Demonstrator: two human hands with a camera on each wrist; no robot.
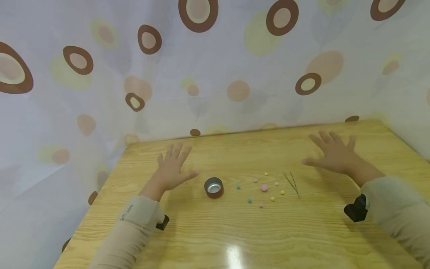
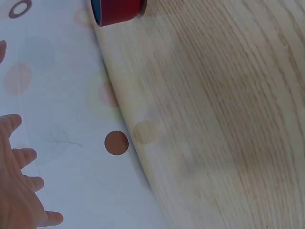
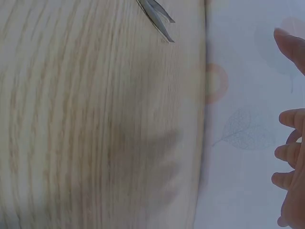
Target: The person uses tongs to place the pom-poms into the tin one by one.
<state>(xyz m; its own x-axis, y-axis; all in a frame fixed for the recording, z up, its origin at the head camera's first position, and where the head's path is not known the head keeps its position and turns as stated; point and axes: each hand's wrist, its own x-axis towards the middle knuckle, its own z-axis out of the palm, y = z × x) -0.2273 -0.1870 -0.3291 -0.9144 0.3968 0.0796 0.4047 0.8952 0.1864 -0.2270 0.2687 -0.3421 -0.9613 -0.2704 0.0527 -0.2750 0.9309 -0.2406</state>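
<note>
My left hand (image 1: 171, 172) hovers over the table with its fingers spread, left of a small round metal cup (image 1: 214, 192) with a red outside. On the other side my right hand (image 1: 336, 155) is also spread and holds nothing. Metal tweezers (image 1: 293, 185), tips apart, lie on the wood between that hand and several small coloured balls. Among these are a larger pink ball (image 1: 264, 188), a blue one (image 1: 249, 200), a yellow one (image 1: 282, 192) and a white one (image 1: 277, 184). The wrist views show part of the red cup (image 2: 119, 12) and the tweezers (image 3: 156, 20).
The wooden table (image 1: 201, 235) runs back to a patterned curtain (image 1: 215, 67), which also hangs along the left and right sides. A dark wrist device (image 1: 357, 209) sits below the right sleeve, another (image 1: 162, 223) below the left.
</note>
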